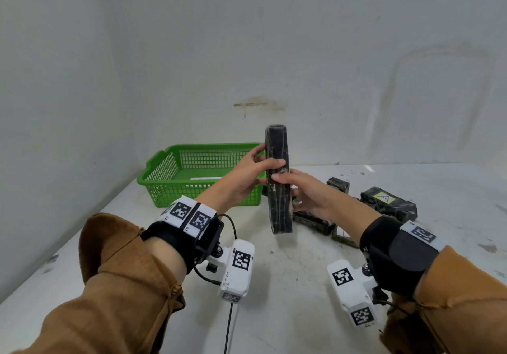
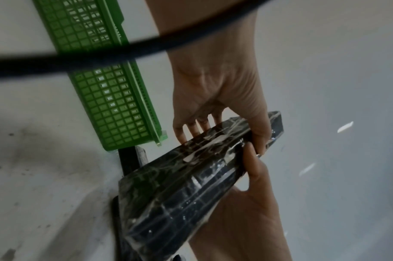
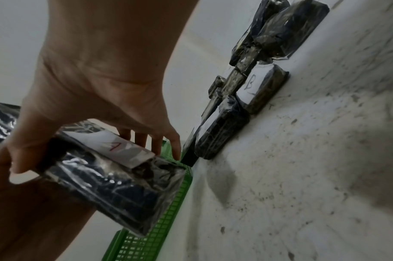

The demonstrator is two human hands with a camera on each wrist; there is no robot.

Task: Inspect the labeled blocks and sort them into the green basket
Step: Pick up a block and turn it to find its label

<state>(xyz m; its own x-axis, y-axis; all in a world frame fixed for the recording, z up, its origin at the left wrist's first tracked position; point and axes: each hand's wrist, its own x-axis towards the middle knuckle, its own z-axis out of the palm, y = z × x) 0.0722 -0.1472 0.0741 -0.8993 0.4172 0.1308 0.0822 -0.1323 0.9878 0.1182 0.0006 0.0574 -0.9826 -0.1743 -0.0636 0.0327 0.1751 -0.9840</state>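
Note:
A black plastic-wrapped block stands on end in the air above the table, held between both hands. My left hand grips its left side, thumb on the near edge and fingers behind. My right hand grips the right side lower down, thumb beside the left thumb. In the right wrist view the block shows a white label with a red mark. The green basket sits just left of the block, behind my left hand; a pale strip lies on its floor.
Several more wrapped blocks lie on the white table to the right, one with a yellow label and one marked B. A wall rises close behind the basket and blocks. A black cable crosses the left wrist view.

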